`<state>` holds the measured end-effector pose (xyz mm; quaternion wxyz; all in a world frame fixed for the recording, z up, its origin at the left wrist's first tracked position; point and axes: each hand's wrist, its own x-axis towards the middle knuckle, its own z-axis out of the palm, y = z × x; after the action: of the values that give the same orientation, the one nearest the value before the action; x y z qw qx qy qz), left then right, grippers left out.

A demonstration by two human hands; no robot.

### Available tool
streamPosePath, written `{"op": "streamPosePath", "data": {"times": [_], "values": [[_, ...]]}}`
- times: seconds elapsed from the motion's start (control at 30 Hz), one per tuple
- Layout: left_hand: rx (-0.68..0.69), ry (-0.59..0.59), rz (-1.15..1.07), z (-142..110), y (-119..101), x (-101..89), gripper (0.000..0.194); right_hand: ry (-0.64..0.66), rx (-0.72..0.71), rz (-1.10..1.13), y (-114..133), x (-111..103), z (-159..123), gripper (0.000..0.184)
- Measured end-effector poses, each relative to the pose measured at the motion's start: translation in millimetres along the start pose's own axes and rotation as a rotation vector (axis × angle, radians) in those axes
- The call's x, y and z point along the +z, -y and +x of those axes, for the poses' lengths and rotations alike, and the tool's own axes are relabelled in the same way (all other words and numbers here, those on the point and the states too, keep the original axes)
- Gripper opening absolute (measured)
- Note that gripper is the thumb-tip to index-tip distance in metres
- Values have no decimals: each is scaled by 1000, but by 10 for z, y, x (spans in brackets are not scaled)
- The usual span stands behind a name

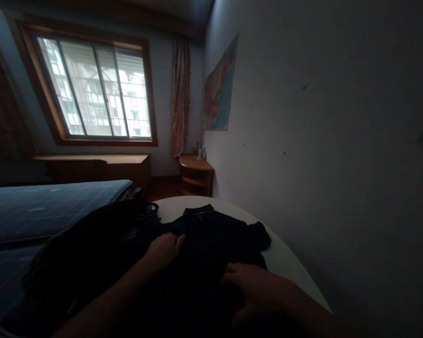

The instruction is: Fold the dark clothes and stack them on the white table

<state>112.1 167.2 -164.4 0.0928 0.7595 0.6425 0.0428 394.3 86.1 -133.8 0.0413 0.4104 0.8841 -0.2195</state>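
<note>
A black collared shirt lies spread on a round white table, with its collar at the far side and a short sleeve towards the right edge. My left hand rests on the left part of the shirt, its thumb standing out to the right. The fingers of that hand bend down out of sight against the dark cloth. Over the right part of the shirt is my right hand, fingers loosely bent and thumb well apart, holding nothing. Deep shadow hides the lower part of the shirt.
A black bag or bundle lies against the table's left side. Beyond it is a blue checked mattress. A wall runs close along the right. A desk and a corner shelf stand at the back near the window.
</note>
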Motion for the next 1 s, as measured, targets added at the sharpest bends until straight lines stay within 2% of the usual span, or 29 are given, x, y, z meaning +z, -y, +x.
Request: {"op": "streamPosePath", "data": {"times": [0.07, 0.13, 0.17, 0.3, 0.4, 0.47, 0.57, 0.7, 1.0], "values": [[-7, -8, 32, 70, -25, -11, 49, 89, -12, 21, 51, -105, 73, 45], [-8, -30, 66, 177, -43, -13, 38, 90, -17, 36, 52, -218, 215, 29], [-17, -44, 81, 243, -44, -15, 36, 33, -2, 32, 27, -271, 309, 25], [-55, -55, 115, 557, 30, -53, 41, -322, 155, -74, -238, -409, 764, 21], [-68, -8, 119, 775, 134, -87, 43, -424, 223, -117, -490, -412, 1075, 29], [-64, 19, 115, 889, 195, -93, 36, -404, 244, -106, -610, -372, 1227, 41], [-31, 66, 106, 1034, 251, -71, 24, -257, 299, -47, -685, -289, 1377, 57], [-10, 98, 109, 1232, 273, -7, 31, -129, 421, 15, -684, -220, 1517, 69], [-53, 3, 101, 1486, 244, 31, 31, -207, 506, 61, -878, -108, 1827, 72]]}}
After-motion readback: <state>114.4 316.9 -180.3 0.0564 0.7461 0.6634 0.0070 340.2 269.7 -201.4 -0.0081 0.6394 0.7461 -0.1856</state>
